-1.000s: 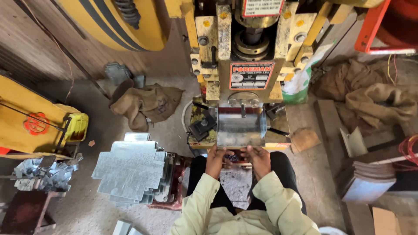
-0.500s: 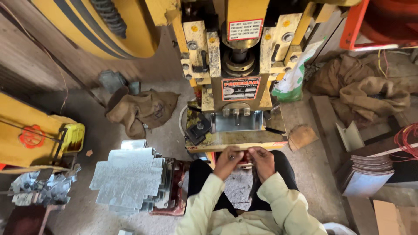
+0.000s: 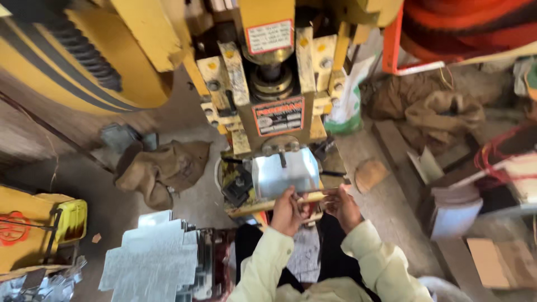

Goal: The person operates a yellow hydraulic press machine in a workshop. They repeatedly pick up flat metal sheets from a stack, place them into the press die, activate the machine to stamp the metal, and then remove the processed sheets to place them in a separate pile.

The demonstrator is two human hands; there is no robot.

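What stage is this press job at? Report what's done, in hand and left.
Done: cannot tell; no finished pieces are clearly distinguishable. In hand: the left hand and right hand hold a shiny metal sheet at the yellow press, under its ram. Left: a stack of flat cut metal blanks lies on the person's left, apparently unpressed.
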